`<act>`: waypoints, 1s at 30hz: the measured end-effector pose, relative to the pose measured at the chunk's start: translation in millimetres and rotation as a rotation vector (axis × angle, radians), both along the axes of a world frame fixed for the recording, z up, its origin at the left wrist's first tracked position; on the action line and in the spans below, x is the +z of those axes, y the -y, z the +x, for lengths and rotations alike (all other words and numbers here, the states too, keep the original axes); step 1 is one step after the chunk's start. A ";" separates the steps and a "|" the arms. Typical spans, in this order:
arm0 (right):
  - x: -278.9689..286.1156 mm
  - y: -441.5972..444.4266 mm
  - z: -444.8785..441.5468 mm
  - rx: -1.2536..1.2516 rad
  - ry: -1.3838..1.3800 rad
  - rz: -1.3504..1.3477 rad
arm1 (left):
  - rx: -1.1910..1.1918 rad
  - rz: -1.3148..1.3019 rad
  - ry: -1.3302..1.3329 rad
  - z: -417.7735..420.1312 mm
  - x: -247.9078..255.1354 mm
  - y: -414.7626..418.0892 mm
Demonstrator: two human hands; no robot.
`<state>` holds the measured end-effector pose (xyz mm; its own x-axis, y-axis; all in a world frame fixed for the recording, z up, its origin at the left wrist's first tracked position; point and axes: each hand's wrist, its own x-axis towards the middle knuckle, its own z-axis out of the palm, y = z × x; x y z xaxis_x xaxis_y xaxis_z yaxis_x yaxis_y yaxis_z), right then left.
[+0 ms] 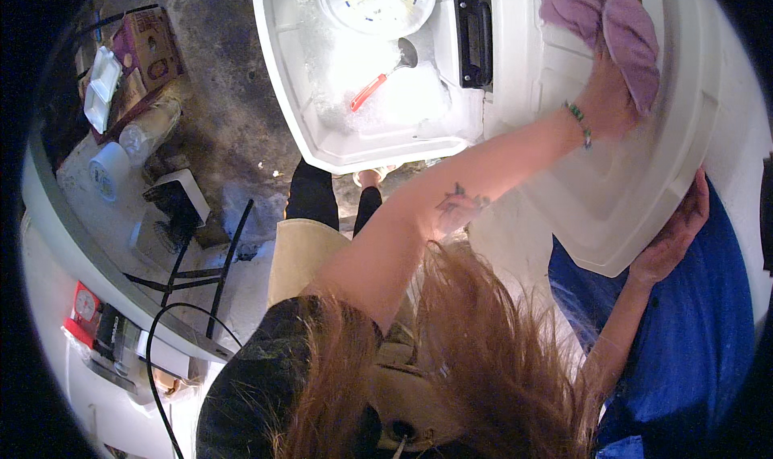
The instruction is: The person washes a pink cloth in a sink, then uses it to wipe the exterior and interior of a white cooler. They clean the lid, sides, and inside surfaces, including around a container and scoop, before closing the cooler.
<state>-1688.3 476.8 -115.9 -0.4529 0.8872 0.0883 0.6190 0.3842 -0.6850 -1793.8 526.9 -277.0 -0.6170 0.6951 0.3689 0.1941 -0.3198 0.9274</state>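
My left hand (pixel 610 102) reaches across to the right and presses a mauve cloth (pixel 631 42) on the inner face of a white cooler lid (pixel 574 199). The cloth covers most of its fingers. At the lid's lower right edge, my right hand (pixel 673 235) grips the rim, its fingertips partly hidden. The lid stands open beside the white cooler (pixel 275 78), joined to it near a black handle (pixel 476 42). Inside the cooler is ice (pixel 423 99), with a red-handled metal spoon (pixel 377 84) lying on it. A round clear plastic tub (pixel 377 6) sits at the top.
On the left are a cardboard box (pixel 148 45), a white foam food container (pixel 101 90), bagged cups (pixel 148 130) and a black metal stand (pixel 220 272). A red scale (pixel 86 305) and a black cable (pixel 151 356) lie lower left. Blue fabric (pixel 706 338) hangs at right.
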 end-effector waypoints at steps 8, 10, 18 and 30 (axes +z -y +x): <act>0.9 -0.2 -3.2 0.022 0.020 0.006 | 0.120 -0.206 -0.161 -33.5 -52.5 10.5; -2.5 -0.8 -0.7 0.018 -0.044 -0.022 | -0.011 -0.174 0.054 -32.6 -55.0 14.1; -7.4 -1.5 -3.4 0.033 -0.121 -0.055 | -0.055 -0.147 -0.020 -2.4 -25.3 43.9; -6.7 0.4 -9.0 0.069 -0.136 -0.095 | -0.264 -0.542 0.045 80.1 -28.7 104.9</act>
